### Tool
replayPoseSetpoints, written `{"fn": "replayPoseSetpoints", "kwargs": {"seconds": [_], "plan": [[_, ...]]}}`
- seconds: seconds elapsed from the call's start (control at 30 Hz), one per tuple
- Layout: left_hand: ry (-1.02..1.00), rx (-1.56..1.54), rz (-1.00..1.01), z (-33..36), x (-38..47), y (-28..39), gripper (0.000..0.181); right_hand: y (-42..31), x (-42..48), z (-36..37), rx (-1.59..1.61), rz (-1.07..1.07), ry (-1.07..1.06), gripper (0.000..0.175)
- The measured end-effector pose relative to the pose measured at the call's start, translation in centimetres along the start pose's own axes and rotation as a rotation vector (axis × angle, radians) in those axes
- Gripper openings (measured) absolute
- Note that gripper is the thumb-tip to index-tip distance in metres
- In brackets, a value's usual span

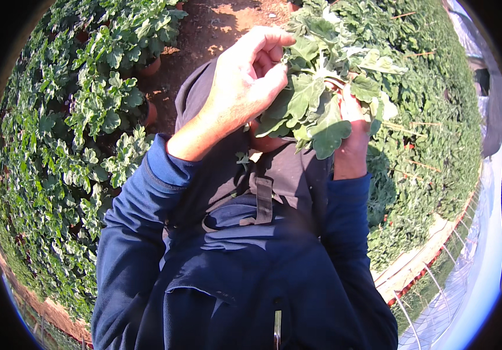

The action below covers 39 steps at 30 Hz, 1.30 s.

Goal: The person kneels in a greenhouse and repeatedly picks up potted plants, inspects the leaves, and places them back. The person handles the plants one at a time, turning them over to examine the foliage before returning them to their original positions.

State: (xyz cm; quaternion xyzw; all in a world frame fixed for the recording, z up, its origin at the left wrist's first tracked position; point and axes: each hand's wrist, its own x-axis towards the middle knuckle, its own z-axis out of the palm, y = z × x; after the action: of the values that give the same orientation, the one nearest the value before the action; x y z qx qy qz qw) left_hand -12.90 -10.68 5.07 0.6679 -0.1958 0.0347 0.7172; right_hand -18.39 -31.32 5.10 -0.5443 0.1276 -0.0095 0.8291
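A leafy potted plant (pixel 308 96) with broad, lobed grey-green leaves stands between my knees, its reddish-brown pot (pixel 268 142) partly hidden beneath the foliage. At the plant's left side is my left hand (pixel 255 70), its fingers curled and the thumb and fingertips at the leaf edges; whether it pinches a small piece cannot be made out. My right hand (pixel 353 118) reaches in among the leaves and stems from the right. Leaves cover most of its fingers, so its grip is hidden.
Dense rows of similar potted plants (pixel 115 100) line the left side, with more foliage (pixel 426 100) on the right. Bare brown soil (pixel 207 26) runs between the rows ahead. Thin sticks (pixel 423 165) poke out of the right-hand plants. Plastic sheeting (pixel 461 271) lies beyond at far right.
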Motion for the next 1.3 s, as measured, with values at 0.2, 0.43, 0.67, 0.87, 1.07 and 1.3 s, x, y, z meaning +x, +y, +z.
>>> {"fn": "replayPoseSetpoints", "kwargs": {"seconds": [0.2, 0.43, 0.67, 0.87, 1.07, 1.3], "plan": [[-0.009, 0.551, 0.639, -1.2, 2.3, -0.7, 0.025, -0.5, -0.1, 0.1, -0.059, 0.004, 0.093, 0.040], [-0.529, 0.603, 0.050, -0.9, 4.9, 1.3, 0.028, 0.6, 1.1, -1.8, -0.082, 0.008, -0.060, 0.036], [-0.468, 0.403, 0.215, -1.4, 5.1, 0.8, 0.034, 1.1, 0.8, -1.1, -0.045, -0.341, -0.313, 0.043], [-0.358, 0.236, -0.042, -0.8, 3.7, -0.2, 0.025, 0.9, 0.2, -1.0, -0.295, -0.507, -0.284, 0.040], [-0.234, 0.092, -0.120, -0.8, 3.2, 0.7, 0.026, -0.8, 0.2, 0.8, -0.823, -0.737, -0.327, 0.033], [-0.474, 0.129, -0.281, -1.6, 4.6, 3.1, 0.050, -0.1, -0.3, 1.5, -0.918, -0.727, -0.349, 0.041]]}}
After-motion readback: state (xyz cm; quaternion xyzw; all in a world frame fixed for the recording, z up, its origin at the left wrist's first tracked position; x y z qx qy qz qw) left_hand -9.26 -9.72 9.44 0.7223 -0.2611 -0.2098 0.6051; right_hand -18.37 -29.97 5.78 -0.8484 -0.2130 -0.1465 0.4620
